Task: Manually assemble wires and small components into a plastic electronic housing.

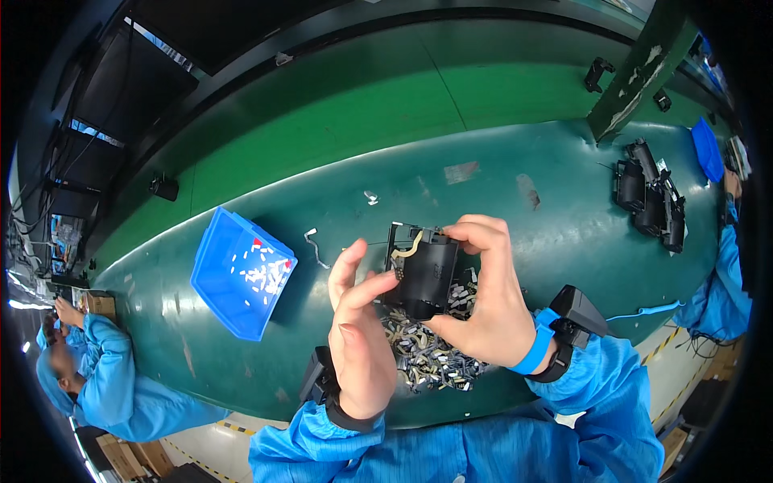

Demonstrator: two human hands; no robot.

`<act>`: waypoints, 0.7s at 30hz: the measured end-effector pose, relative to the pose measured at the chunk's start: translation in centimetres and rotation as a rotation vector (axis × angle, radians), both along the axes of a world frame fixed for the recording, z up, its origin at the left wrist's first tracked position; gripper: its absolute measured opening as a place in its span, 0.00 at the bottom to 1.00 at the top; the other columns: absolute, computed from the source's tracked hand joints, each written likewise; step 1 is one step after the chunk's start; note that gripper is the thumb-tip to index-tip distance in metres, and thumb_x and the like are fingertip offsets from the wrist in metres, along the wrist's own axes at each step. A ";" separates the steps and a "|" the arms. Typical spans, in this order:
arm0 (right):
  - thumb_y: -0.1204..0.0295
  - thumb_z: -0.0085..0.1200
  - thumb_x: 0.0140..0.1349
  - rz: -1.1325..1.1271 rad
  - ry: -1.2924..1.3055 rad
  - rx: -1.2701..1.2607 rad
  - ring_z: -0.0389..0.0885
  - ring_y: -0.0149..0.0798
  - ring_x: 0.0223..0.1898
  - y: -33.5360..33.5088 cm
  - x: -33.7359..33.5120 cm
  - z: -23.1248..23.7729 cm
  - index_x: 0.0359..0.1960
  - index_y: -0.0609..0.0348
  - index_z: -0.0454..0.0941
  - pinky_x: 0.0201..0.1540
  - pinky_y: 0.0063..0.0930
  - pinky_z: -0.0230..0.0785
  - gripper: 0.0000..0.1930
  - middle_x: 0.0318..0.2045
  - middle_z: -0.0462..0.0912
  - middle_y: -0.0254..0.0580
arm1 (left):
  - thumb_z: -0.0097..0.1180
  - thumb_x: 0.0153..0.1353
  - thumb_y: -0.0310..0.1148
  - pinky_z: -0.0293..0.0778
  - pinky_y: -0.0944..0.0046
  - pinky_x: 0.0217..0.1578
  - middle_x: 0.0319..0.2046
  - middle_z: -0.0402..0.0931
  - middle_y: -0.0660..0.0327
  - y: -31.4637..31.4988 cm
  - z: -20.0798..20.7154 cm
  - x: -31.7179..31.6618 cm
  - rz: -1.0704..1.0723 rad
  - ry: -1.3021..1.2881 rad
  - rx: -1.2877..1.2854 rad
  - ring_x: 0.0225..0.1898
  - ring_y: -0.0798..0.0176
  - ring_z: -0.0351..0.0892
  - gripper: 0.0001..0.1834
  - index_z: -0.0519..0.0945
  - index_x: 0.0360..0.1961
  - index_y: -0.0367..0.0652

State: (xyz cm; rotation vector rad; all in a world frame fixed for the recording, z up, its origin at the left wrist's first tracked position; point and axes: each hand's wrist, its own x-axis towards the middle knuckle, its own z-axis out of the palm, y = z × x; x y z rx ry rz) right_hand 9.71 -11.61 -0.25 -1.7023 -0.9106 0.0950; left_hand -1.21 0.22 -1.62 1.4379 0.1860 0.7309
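My right hand [499, 322] grips a black plastic housing [431, 274] with a rounded body, thumb at its lower edge and fingers at its top corner. A short cream-coloured cable [409, 248] curls over the housing's left side. My left hand [362, 338] is beside that side with its fingers apart, one fingertip against the edge just below the cable. Whether that hand also bears some of the weight cannot be told. Under the housing lies a pile of short cables with small connectors [431, 362], partly hidden by it and my hands.
On the left stands a blue bin [217, 278] with small white pieces and some red ones inside. A loose cable [316, 248] lies near it. Several black housings [651, 197] are grouped at the far right, near a green post [644, 76]. Co-workers sit at both ends.
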 end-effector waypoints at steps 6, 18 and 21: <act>0.80 0.67 0.34 0.057 -0.017 0.068 0.69 0.56 0.53 0.0 0.1 -0.3 0.55 0.63 0.60 0.56 0.41 0.65 0.41 0.50 0.66 0.56 | 0.30 0.73 0.55 0.45 0.50 0.68 0.68 0.55 0.52 0.0 0.2 0.1 0.024 0.002 0.003 0.70 0.53 0.51 0.31 0.74 0.54 0.40; 0.79 0.69 0.37 0.161 0.030 0.040 0.68 0.53 0.54 -0.1 0.2 -0.2 0.55 0.63 0.59 0.56 0.40 0.66 0.41 0.52 0.64 0.55 | 0.38 0.71 0.53 0.45 0.48 0.67 0.66 0.55 0.47 0.3 0.8 -0.2 0.166 0.175 0.164 0.69 0.50 0.51 0.29 0.81 0.47 0.38; 0.79 0.69 0.37 0.147 0.056 0.029 0.68 0.53 0.54 -0.1 0.1 -0.2 0.56 0.63 0.59 0.57 0.39 0.67 0.41 0.53 0.63 0.55 | 0.40 0.71 0.51 0.44 0.46 0.68 0.66 0.55 0.47 0.1 1.2 -0.2 0.138 0.177 0.171 0.69 0.49 0.51 0.27 0.81 0.49 0.38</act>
